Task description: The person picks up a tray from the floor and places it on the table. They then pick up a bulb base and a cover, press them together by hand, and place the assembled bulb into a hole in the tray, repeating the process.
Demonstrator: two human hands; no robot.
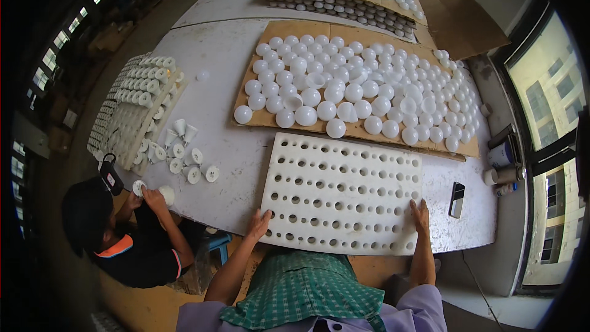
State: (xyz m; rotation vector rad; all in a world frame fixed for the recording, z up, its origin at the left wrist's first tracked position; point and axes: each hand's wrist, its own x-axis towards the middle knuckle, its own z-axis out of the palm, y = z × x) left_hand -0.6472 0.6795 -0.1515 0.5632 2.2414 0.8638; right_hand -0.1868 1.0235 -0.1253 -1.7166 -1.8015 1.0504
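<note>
A white foam board point(344, 187) with rows of round holes lies at the near edge of the table, in front of me. My left hand point(260, 224) grips its left edge near the front corner. On the opposite edge, my right hand point(420, 214) has its fingers closed over the rim. The holes in the board hold nothing. Just beyond the board, many white dome-shaped bulb covers point(335, 128) sit on a brown cardboard sheet point(246, 122).
At my left a co-worker point(123, 227) handles a round white part point(139, 188). Near them are loose white lamp bases point(193, 174) and a stacked foam tray of bases point(138, 95). A phone point(456, 200) lies right of the board. Stacked cardboard layers of covers point(344, 0) stand at the back.
</note>
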